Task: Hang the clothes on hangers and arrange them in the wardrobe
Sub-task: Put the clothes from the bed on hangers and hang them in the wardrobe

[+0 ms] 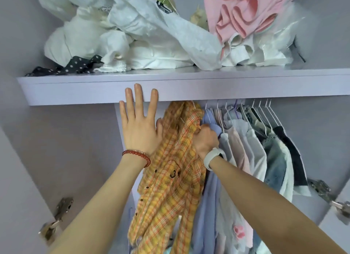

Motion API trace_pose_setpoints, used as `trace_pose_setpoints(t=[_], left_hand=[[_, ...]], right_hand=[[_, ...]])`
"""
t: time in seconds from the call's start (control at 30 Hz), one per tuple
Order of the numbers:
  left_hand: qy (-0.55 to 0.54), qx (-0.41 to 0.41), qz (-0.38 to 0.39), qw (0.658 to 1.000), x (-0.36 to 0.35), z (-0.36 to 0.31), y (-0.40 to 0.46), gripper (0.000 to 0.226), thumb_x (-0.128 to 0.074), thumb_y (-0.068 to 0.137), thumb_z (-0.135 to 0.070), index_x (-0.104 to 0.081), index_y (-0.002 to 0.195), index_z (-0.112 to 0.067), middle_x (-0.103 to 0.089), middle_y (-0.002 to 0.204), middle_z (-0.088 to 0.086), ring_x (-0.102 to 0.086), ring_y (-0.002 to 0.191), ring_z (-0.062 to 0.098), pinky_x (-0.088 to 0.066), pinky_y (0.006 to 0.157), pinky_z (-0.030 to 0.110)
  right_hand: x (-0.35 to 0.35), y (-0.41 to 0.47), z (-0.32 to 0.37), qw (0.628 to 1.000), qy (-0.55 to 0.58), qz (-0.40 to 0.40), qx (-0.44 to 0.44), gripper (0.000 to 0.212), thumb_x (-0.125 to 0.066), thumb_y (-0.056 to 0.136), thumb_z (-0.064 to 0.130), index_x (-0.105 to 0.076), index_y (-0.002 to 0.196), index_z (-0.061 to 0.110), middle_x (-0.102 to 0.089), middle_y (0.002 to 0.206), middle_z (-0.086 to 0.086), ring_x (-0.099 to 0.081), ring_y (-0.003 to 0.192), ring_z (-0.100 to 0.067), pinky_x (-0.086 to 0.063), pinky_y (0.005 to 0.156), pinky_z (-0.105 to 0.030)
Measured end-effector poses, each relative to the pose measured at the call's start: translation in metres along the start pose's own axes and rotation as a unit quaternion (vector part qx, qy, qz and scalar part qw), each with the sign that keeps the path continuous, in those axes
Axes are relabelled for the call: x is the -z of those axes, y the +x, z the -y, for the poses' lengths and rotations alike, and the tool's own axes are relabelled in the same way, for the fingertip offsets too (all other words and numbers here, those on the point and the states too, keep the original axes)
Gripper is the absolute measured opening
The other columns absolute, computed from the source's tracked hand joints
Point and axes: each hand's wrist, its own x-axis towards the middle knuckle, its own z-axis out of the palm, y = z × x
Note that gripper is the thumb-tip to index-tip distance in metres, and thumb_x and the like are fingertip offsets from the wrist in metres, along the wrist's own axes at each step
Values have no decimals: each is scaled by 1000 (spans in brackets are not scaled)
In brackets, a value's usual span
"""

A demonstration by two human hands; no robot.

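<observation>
A yellow and orange checked shirt (170, 170) hangs in the middle of the wardrobe, just under the front edge of the shelf (208, 87), its top bunched up against the underside. Dark buttons run down its front, and its lower hem falls toward the near bottom of the view.

The right hand (205, 138) is curled into a fist at the shirt's right shoulder, gripping the cloth there; what lies inside the fist is hidden by the fabric. A white watch (213, 157) sits on that wrist. The left hand (139, 125) is spread wide, fingers straight and pointing up, with the fingertips lying over the shelf's front edge and the thumb side touching the shirt's left side. A red bead bracelet (137, 156) circles that wrist.

Just right of the shirt, a row of hanging clothes (255, 151) fills the rail: pale blue, white, pink, light denim and dark pieces, each on a thin white hanger (263, 111), packed close together.

On the shelf above lie crumpled white plastic bags (132, 32), a black dotted cloth (72, 65) at the left, and a pink garment (240, 13) at the right. Metal door hinges (55, 219) show at the near left and right.
</observation>
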Motion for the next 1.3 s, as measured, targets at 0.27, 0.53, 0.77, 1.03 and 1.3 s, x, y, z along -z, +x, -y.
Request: trace_pose_setpoints(t=[0.27, 0.53, 0.77, 1.03, 1.3], left_hand=[[1, 4, 2, 1000, 0, 0, 0, 73, -53, 84, -24, -15, 146, -18, -11, 151, 24, -7, 139, 42, -14, 112, 56], [-32, 26, 39, 998, 14, -8, -3, 76, -55, 82, -20, -15, 147, -21, -5, 153, 18, -2, 141, 38, -9, 110, 57], [-192, 19, 94, 977, 12, -63, -98, 58, -48, 82, -19, -38, 138, -14, -28, 147, 19, -21, 137, 39, -13, 107, 61], [-366, -80, 330, 866, 36, -179, -265, 40, -67, 74, 0, -62, 113, 2, -55, 123, 25, -53, 115, 40, -43, 91, 56], [-468, -292, 503, 665, 121, -330, -403, 41, -52, 88, -11, -50, 128, -9, -46, 138, 11, -41, 128, 23, -29, 105, 38]], right_hand=[[-23, 0, -41, 999, -1, -12, -44, 23, -41, 92, 13, -54, 108, 1, -64, 99, -23, -62, 89, -36, -42, 61, -35], [10, -39, -57, 995, 83, 1, 49, 31, -43, 93, 14, -51, 119, 0, -57, 111, -21, -52, 106, -36, -44, 82, -38], [64, -154, -117, 995, 29, -51, 80, 38, -47, 92, 8, -48, 129, 4, -52, 129, -13, -42, 122, -29, -26, 103, -23], [128, -336, -239, 986, -92, -75, -119, 36, -47, 92, 10, -50, 128, 5, -51, 131, -12, -41, 124, -29, -33, 105, -35], [224, -554, -336, 874, -161, -154, -433, 32, -44, 92, 9, -54, 122, 5, -56, 124, -14, -46, 117, -34, -32, 100, -35]])
